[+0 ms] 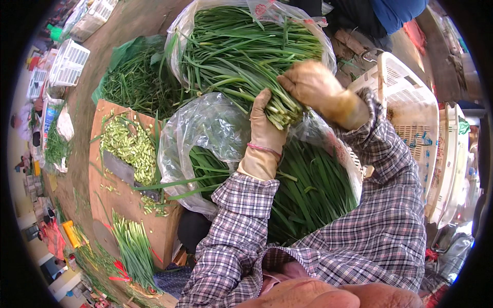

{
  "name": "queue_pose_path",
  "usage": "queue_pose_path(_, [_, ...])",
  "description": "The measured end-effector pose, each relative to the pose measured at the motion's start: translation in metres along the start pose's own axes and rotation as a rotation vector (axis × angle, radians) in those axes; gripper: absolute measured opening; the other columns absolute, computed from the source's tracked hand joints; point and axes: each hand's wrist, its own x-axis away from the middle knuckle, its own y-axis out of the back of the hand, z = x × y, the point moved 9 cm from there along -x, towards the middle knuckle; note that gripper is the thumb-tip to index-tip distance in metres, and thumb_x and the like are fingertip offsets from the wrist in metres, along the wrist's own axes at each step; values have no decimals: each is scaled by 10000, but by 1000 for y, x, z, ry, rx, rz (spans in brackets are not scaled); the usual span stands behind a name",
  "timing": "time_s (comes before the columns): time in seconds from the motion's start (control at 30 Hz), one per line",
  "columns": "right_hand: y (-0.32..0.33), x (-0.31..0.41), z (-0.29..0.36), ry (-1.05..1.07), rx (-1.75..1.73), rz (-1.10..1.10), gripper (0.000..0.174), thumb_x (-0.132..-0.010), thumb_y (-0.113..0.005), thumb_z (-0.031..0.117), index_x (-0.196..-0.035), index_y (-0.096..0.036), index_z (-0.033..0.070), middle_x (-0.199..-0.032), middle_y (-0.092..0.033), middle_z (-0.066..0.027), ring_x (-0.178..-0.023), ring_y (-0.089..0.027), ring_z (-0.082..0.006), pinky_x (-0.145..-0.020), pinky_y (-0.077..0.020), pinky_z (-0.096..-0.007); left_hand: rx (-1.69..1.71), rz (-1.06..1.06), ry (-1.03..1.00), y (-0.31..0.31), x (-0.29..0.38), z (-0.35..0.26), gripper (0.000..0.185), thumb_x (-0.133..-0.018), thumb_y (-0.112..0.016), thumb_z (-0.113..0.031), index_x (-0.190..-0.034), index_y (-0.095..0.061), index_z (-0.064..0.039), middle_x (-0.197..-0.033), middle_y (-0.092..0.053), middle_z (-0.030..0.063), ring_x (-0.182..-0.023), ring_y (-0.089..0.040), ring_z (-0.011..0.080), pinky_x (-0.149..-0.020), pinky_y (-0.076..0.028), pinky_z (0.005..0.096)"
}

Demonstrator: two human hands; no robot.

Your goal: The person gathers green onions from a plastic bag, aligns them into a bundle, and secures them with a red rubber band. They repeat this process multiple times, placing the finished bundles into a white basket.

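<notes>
My gloved left hand (265, 134) is closed around a bunch of flat-leaved greens, like garlic chives (280, 109), with the pale cut ends facing me. Just right of those ends is my gloved right hand (317, 86), blurred, fingers bent; whether it grips any stalk cannot be told. Behind both hands a clear plastic bag of long greens (246, 46) lies wide open. Below my hands sits another bag of greens (312, 188). On a wooden board (115, 204) at the left rest a cleaver (119, 166), chopped stem pieces (125, 144) and a bundle of greens (134, 246).
White plastic crates (412, 111) stand close on the right. A green bag (134, 77) of loose greens is at the upper left. More crates (69, 63) and produce line the far left. Someone in blue clothing (396, 13) is at the top right.
</notes>
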Motion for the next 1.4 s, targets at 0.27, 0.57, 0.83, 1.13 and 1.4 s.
queue_pose_path(0.27, [-18, -70, -86, -512, 230, 228, 330, -924, -591, 163, -1235, -578, 53, -1137, -671, -173, -1143, -628, -319, -927, -532, -466, 70, 43, 17, -2, -2, -1, 326, -875, -686, -322, -1115, -687, -101, -1106, -717, 58, -1019, -676, 241, -917, -538, 419])
queue_pose_path(0.57, [-30, -79, -123, -175, 152, 108, 267, -902, -580, 151, -1124, -703, 71, -1081, -699, -179, -963, -677, -319, -878, -551, -426, 61, 77, -12, 5, -6, -2, 321, -858, -712, -323, -1093, -690, -106, -1085, -720, 57, -986, -679, 243, -910, -536, 428])
queue_pose_path(0.83, [-71, -57, -151, -331, 86, 361, 737, -863, -622, 600, -1344, -588, 43, -1369, -572, -217, -1271, -549, -342, -1057, -439, -401, 70, 60, 1, 2, -6, 0, 343, -854, -714, -357, -1100, -695, -118, -1076, -724, 45, -978, -682, 237, -890, -542, 425])
queue_pose_path(1.13, [-31, -9, -95, -405, -555, 481, 716, -958, -426, 681, -1215, -646, 50, -950, -721, -141, -805, -699, -206, -711, -557, -365, 45, 88, -2, -3, -6, 1, 352, -873, -694, -356, -1124, -672, -111, -1076, -713, 56, -979, -672, 245, -898, -535, 442])
queue_pose_path(1.4, [-52, -43, -17, -33, -535, 496, 643, -948, -559, 232, -1541, -325, 142, -1191, -641, -262, -1077, -652, -358, -929, -499, -465, 104, 58, 24, -10, -3, 7, 564, -890, -706, -417, -1294, -567, -50, -1262, -627, 118, -1147, -602, 279, -1063, -452, 432])
